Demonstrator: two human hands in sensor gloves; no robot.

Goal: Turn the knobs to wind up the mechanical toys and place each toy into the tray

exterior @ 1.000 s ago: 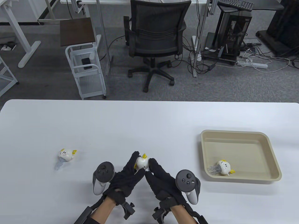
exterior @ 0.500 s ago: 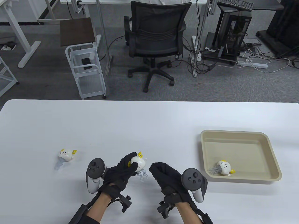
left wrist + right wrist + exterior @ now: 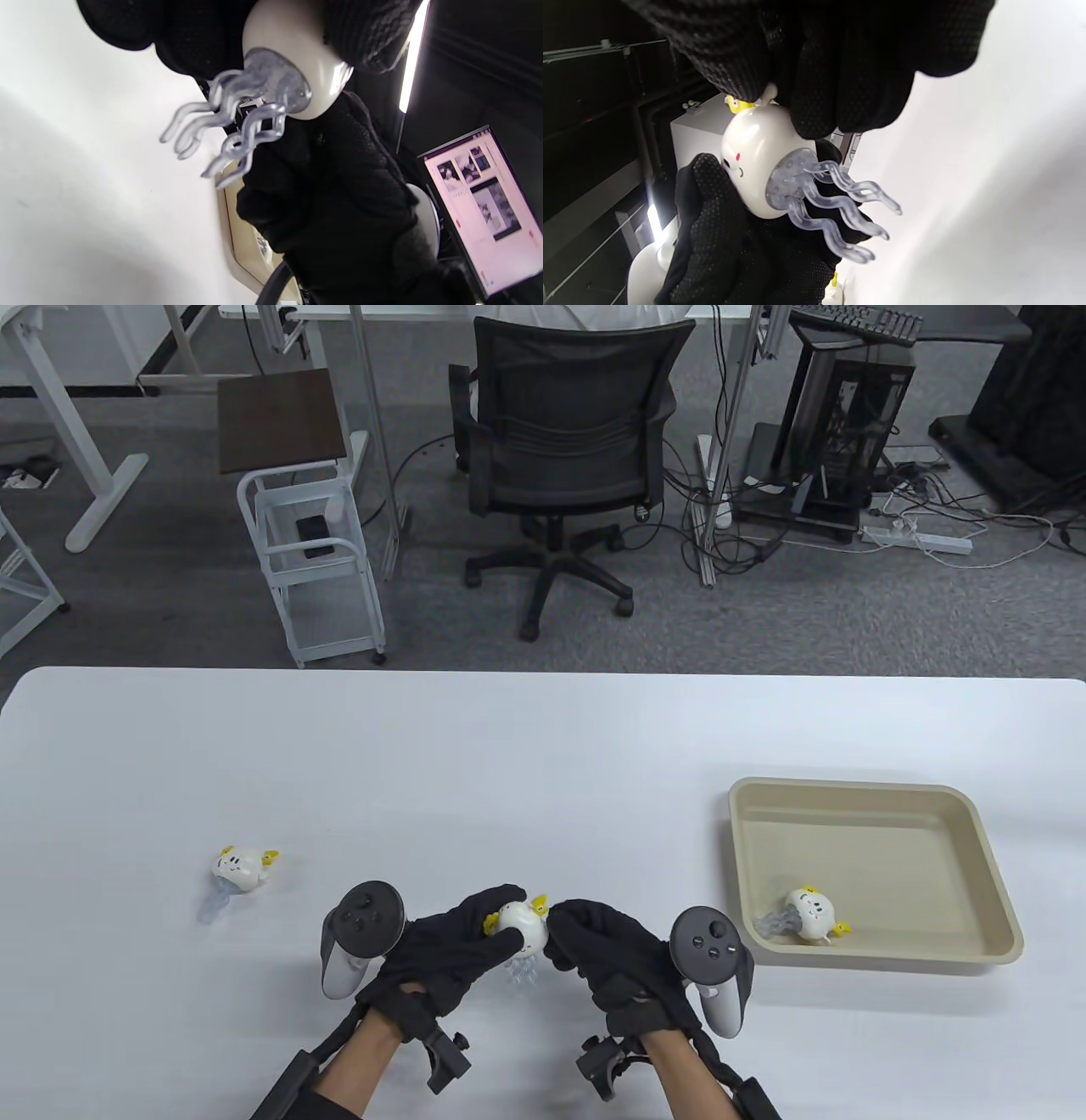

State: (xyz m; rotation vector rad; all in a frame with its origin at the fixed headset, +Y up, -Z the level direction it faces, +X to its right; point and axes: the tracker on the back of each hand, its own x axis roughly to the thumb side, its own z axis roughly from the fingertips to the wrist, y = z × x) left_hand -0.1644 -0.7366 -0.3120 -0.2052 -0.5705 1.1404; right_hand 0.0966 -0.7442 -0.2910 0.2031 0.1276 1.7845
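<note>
Nearest the bench's front edge, the left hand [image 3: 454, 954] and the right hand [image 3: 607, 954] meet around one jellyfish wind-up toy [image 3: 522, 926], held just above the white bench [image 3: 509, 763]. The left grip is curled round the toy's white dome; in the left wrist view its fingers [image 3: 365, 34] wrap over the top of the dome while the clear wavy tentacles [image 3: 225, 127] hang free toward the bench. The right grip is pinching at the top of the same toy: in the right wrist view its fingers [image 3: 814, 84] close over a small white knob [image 3: 769, 92] beside a yellow fin, with the toy's face turned toward the left palm. A grey tracker rides the back of each hand, the left tracker [image 3: 356, 937] and the right tracker [image 3: 711, 963].

To the left, well apart from the hands, a second jellyfish toy [image 3: 239, 869] lies on its side on the bench, tentacles pointing toward the front edge.

To the right, the beige tray [image 3: 976, 848] sits on the bench. A third jellyfish toy [image 3: 812, 914] lies inside it near the front wall, tentacles pointing left.

Beyond the bench's far edge stand a black mesh office chair [image 3: 568, 449], a white rolling cart [image 3: 310, 560] and a computer tower [image 3: 848, 415] amid floor cables.
</note>
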